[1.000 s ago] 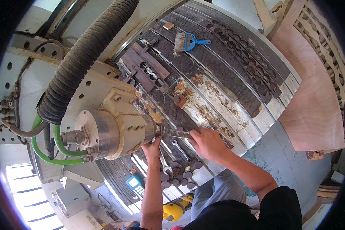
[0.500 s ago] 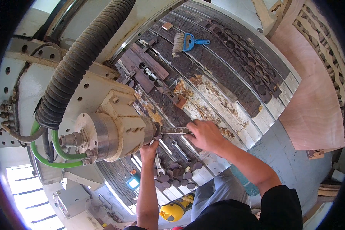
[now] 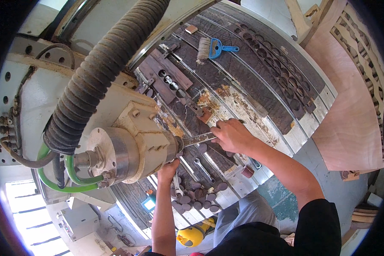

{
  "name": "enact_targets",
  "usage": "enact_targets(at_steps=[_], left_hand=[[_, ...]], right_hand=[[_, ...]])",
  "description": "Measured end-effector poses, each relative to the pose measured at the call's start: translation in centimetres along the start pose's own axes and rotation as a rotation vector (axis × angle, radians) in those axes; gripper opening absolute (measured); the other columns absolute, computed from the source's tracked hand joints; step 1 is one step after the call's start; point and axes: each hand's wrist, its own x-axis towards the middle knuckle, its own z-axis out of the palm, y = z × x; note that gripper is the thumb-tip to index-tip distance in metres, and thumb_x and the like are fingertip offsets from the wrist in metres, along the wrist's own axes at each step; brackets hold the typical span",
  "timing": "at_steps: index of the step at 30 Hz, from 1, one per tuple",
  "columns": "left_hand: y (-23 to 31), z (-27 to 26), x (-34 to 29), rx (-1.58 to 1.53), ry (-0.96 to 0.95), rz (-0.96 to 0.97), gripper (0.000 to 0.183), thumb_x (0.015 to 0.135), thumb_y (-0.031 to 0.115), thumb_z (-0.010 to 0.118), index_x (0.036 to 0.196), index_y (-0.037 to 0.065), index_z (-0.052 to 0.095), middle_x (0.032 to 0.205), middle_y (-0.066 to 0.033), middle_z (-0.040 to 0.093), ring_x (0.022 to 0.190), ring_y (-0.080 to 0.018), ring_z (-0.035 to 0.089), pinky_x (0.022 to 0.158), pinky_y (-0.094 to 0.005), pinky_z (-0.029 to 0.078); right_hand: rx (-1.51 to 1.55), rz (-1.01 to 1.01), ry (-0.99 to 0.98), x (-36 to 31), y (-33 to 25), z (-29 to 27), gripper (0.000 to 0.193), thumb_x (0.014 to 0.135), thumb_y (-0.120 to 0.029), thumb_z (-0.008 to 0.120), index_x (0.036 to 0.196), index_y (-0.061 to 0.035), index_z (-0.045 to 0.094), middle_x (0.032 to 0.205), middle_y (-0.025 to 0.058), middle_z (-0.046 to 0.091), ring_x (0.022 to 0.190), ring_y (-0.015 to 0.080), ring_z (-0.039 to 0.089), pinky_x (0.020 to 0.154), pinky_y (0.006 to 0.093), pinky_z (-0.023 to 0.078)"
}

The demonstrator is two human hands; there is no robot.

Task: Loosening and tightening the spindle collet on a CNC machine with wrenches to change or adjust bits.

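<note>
A large metal machine spindle (image 3: pixel 128 147) with a beige housing hangs over the slatted bed, its nose end (image 3: pixel 179 144) toward the middle. My right hand (image 3: pixel 232 135) is closed round the handle of a worn steel wrench (image 3: pixel 198 139), whose head meets that nose end. Just below the nose, my left hand (image 3: pixel 168 171) is closed, its fingertips partly hidden; what they grip cannot be made out. Beside it, a second wrench (image 3: pixel 177 183) points toward a heap of dark round discs (image 3: pixel 196 196). A smaller spanner (image 3: pixel 204 170) lies on the bed.
A blue-handled brush (image 3: pixel 217 48) rests on the far part of the slatted bed (image 3: pixel 292 143). Dark strips with round holes (image 3: pixel 277 64) lie to its right. A clamped drilled board (image 3: pixel 166 79) sits behind the spindle. A thick ribbed hose (image 3: pixel 102 68) crosses the upper left.
My right hand has swung the wrench handle slightly away from me, so it now slants upward. My left hand stays under the spindle nose. The whole view has shifted a little.
</note>
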Motion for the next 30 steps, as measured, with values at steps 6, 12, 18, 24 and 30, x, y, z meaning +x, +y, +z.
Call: enact_targets(at_steps=[6,12,18,24,30], left_hand=[[-0.2,-1.4,0.4,0.249,-0.075,0.086,0.040,0.067,0.007,0.072,0.104,-0.005,0.061,0.100,-0.0073,0.064,0.091,-0.0193,0.058,0.079,-0.0312,0.046],[-0.8,-1.1,0.3,0.042,-0.086,-0.048,0.044,0.069,0.002,0.073,0.110,-0.004,0.058,0.107,-0.0057,0.061,0.096,-0.0184,0.055,0.083,-0.0307,0.044],[-0.5,-1.0,-0.2,0.282,-0.156,0.140,0.053,0.070,0.000,0.068,0.120,-0.003,0.053,0.119,-0.0104,0.057,0.110,-0.0224,0.052,0.096,-0.0323,0.038],[-1.2,-1.8,-0.1,0.342,-0.206,0.066,0.051,0.072,0.012,0.068,0.119,-0.004,0.054,0.117,-0.0160,0.060,0.110,-0.0229,0.053,0.095,-0.0310,0.038],[0.5,-2.1,0.2,0.489,-0.290,-0.095,0.055,0.074,0.021,0.070,0.122,-0.001,0.054,0.118,-0.0140,0.060,0.111,-0.0211,0.053,0.095,-0.0302,0.038]], right_hand=[[-0.024,-0.096,-0.075,1.7,1.7,-1.1,0.028,0.080,-0.028,0.066,0.084,-0.0012,0.062,0.078,0.0158,0.061,0.074,0.0343,0.063,0.065,0.0429,0.051],[-0.001,-0.046,-0.109,1.5,1.6,-0.7,0.028,0.081,-0.029,0.065,0.086,-0.0011,0.063,0.078,0.0173,0.061,0.076,0.0341,0.064,0.067,0.0433,0.052],[-0.003,-0.078,-0.132,2.4,1.7,-1.4,0.030,0.082,-0.030,0.065,0.091,-0.0010,0.065,0.082,0.0181,0.061,0.076,0.0346,0.064,0.067,0.0431,0.052],[-0.047,-0.156,-0.090,2.2,2.4,-0.4,0.032,0.081,-0.033,0.066,0.096,-0.0046,0.064,0.074,0.0140,0.060,0.068,0.0330,0.063,0.062,0.0411,0.050],[-0.068,-0.154,-0.171,3.6,3.1,-1.0,0.046,0.083,-0.035,0.065,0.120,-0.0098,0.057,0.085,0.0124,0.062,0.073,0.0321,0.063,0.066,0.0415,0.050]])
